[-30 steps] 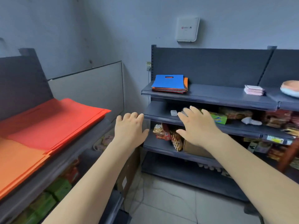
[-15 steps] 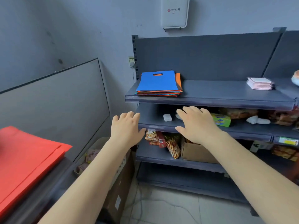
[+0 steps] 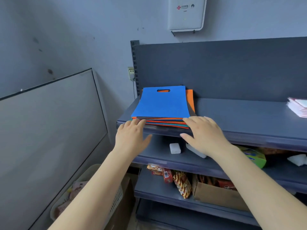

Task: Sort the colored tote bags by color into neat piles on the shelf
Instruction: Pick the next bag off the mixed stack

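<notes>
- Bags (image 3: 162,110) stacked in one mixed pile at the left end of the top shelf (image 3: 240,113), front edge flush with the shelf lip
- blue bag (image 3: 162,103) on top, handle cutout toward the back panel; orange shows through the cutout
- orange bag (image 3: 190,100) sticks out past the blue one on the right side
- pile edge shows orange, red, teal and a dark layer; count not readable
- left hand (image 3: 132,136) at the pile's front left corner, fingers straight, fingertips at the edge of the stack; looks like contact, but blur makes it hard to confirm
- right hand (image 3: 204,135) at the front right corner, fingers extended and spread, thumb out below the shelf lip, fingertips against the stack edge
- neither hand grasps anything, both flat and released
- pink stack (image 3: 298,107) at the far right of the same shelf, well apart from the bags, cut off by the frame
- second shelf: white adapter (image 3: 175,148), green box (image 3: 254,156), white object at the right edge
- third shelf: snack packs (image 3: 176,180) beside a cardboard box (image 3: 219,195)
- white wall unit (image 3: 186,14) above the shelving, socket (image 3: 131,73) left of the upright
- grey panel (image 3: 49,127) leans on the left wall, basket (image 3: 114,201) on the floor below it
</notes>
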A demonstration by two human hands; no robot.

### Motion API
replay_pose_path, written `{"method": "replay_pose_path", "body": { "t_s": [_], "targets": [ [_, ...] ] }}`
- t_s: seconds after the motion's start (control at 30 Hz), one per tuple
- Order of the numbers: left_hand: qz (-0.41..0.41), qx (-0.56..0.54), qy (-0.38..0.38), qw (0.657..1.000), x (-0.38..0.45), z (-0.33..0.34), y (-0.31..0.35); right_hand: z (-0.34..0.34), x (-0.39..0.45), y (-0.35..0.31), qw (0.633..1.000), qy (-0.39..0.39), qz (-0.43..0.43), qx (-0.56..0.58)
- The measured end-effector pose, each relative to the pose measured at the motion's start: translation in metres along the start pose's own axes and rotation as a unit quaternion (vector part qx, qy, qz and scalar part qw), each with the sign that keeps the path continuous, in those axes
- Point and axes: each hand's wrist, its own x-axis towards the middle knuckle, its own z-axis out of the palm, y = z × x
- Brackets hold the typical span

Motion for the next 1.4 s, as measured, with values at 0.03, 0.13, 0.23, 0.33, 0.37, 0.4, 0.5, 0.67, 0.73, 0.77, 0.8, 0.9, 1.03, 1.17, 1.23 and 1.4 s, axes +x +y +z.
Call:
{"method": "replay_pose_path", "body": {
  "t_s": [0.03,0.13,0.23,0.33,0.37,0.4,0.5,0.67,0.73,0.77,0.8,0.9,1.03,1.17,1.23,1.4],
  "targets": [
    [0.001,-0.008,0.002,1.0,0.01,0.006,0.0,0.003,0.009,0.005,1.0,0.0,-0.001,0.005],
    [-0.003,-0.029,-0.003,1.0,0.036,0.021,-0.003,0.013,0.034,0.017,1.0,-0.006,0.003,0.019],
    [-0.005,-0.034,-0.018,0.999,0.066,0.035,-0.008,0.022,0.06,0.026,0.999,-0.017,0.018,0.025],
    [0.0,-0.043,-0.028,0.999,0.098,0.05,-0.014,0.034,0.086,0.035,0.998,-0.03,0.046,0.035],
    [0.002,-0.047,-0.034,0.998,0.107,0.055,-0.016,0.038,0.094,0.037,0.997,-0.037,0.059,0.043],
    [0.002,-0.054,-0.041,0.998,0.116,0.06,-0.018,0.041,0.102,0.04,0.995,-0.044,0.074,0.057],
    [-0.005,-0.087,-0.064,0.994,0.138,0.078,-0.022,0.05,0.123,0.049,0.986,-0.049,0.128,0.09],
    [0.02,-0.139,-0.069,0.988,0.158,0.096,-0.027,0.068,0.151,0.062,0.958,-0.058,0.227,0.167],
    [0.044,-0.139,-0.071,0.987,0.161,0.098,-0.029,0.074,0.157,0.067,0.942,-0.031,0.254,0.217],
    [0.055,-0.138,-0.074,0.986,0.161,0.099,-0.029,0.078,0.159,0.07,0.935,-0.019,0.263,0.236],
    [0.063,-0.138,-0.075,0.986,0.161,0.099,-0.029,0.079,0.16,0.072,0.929,-0.004,0.267,0.258],
    [0.078,-0.152,-0.069,0.983,0.161,0.099,-0.027,0.085,0.164,0.08,0.899,0.031,0.291,0.326],
    [0.112,-0.165,-0.079,0.977,0.165,0.099,-0.019,0.089,0.166,0.088,0.86,0.057,0.324,0.391],
    [0.112,-0.213,-0.106,0.965,0.171,0.095,-0.014,0.089,0.167,0.094,0.877,0.073,0.309,0.361],
    [0.065,-0.254,-0.097,0.96,0.174,0.096,-0.018,0.09,0.163,0.099,0.88,0.126,0.31,0.338],
    [-0.088,-0.15,-0.031,0.984,0.179,0.1,-0.039,0.091,0.148,0.121,0.801,0.254,0.315,0.441]
  ]
}}
